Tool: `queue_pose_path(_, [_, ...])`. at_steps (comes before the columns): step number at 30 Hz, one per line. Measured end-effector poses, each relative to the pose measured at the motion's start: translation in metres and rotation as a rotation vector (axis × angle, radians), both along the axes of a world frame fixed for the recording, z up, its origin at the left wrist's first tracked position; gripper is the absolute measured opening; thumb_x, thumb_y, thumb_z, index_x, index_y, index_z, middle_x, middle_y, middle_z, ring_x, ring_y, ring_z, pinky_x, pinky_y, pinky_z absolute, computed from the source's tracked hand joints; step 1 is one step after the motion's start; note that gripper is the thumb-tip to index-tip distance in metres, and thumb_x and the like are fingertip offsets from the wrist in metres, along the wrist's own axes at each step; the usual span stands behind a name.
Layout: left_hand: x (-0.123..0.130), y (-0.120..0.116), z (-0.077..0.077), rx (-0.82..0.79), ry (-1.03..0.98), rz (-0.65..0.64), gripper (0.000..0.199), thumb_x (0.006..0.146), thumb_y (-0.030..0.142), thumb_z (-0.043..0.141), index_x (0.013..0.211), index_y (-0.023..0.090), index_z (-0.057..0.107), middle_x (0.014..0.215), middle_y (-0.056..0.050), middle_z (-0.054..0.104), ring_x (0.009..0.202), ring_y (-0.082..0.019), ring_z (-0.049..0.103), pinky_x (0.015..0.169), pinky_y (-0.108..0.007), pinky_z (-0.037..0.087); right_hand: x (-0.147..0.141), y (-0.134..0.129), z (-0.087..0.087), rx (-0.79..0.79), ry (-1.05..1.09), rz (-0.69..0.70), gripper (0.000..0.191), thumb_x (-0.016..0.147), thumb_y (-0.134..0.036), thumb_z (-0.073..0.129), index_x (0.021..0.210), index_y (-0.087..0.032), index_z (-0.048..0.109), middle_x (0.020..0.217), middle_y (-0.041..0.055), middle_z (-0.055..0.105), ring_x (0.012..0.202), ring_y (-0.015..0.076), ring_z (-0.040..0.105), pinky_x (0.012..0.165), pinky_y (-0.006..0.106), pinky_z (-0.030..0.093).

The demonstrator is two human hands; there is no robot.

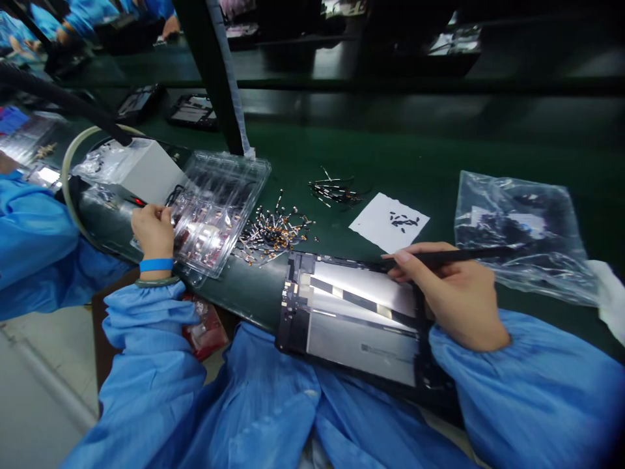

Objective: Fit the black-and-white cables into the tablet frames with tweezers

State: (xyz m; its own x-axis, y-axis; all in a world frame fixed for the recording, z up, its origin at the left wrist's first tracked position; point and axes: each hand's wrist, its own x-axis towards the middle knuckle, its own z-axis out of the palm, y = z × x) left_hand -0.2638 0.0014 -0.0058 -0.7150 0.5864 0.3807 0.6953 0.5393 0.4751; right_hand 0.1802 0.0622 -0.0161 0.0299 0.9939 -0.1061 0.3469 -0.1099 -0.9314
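Note:
My right hand (461, 296) grips black tweezers (469, 254), their tip over the upper edge of an opened tablet (361, 358). The tablet lies at the table's front edge, its silver back plate crossed by a dark strip. Beside the left edge of a clear plastic tray (209, 228), my left hand (153, 229) has its fingers curled together; what is in them is hidden. A white box (151, 170) stands just behind that hand, with a small red light near the fingers. Small reddish parts lie inside the tray.
Between tray and tablet lies a heap of small flex cables (276, 231), with a smaller bundle (336, 191) behind. A white paper sheet (374, 225) carries small black pieces. A clear bag (522, 234) lies right. A dark post (209, 71) rises behind the tray; another person's sleeve (36, 241) is left.

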Motion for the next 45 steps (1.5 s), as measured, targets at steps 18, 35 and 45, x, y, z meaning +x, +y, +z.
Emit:
queue_pose_path(18, [0.184,-0.016,0.028,0.415,-1.384,-0.574,0.038,0.067,0.042,0.08,0.082,0.014,0.06,0.054,0.009,0.035,0.043,-0.004,0.031,0.038,-0.017,0.031,0.008,-0.001,0.001,0.526,0.229,0.22,0.016,0.086,-0.023,0.053,0.08,-0.021,0.068,0.088,0.0046,0.075,0.078,0.0165,0.071,0.066,0.026,0.056])
queue_pose_path(35, [0.268,-0.025,0.004,-0.098,-0.572,-1.052,0.027,0.091,0.022,0.038,0.107,0.018,0.059,0.077,-0.005,0.066,0.07,-0.019,0.062,0.067,-0.031,0.05,-0.021,-0.041,0.018,1.315,-0.711,0.416,0.021,0.095,-0.011,0.051,0.098,-0.004,0.07,0.095,0.0117,0.076,0.073,0.015,0.069,0.062,0.026,0.054])
queue_pose_path(45, [0.259,-0.019,0.015,-0.145,-1.097,-0.926,0.022,0.088,0.034,0.049,0.093,0.017,0.062,0.065,-0.001,0.056,0.049,-0.012,0.043,0.049,-0.026,0.035,-0.013,-0.033,0.019,0.974,-0.267,0.254,0.015,0.089,-0.013,0.054,0.077,-0.018,0.062,0.072,0.0005,0.068,0.067,0.0095,0.062,0.06,0.02,0.046])
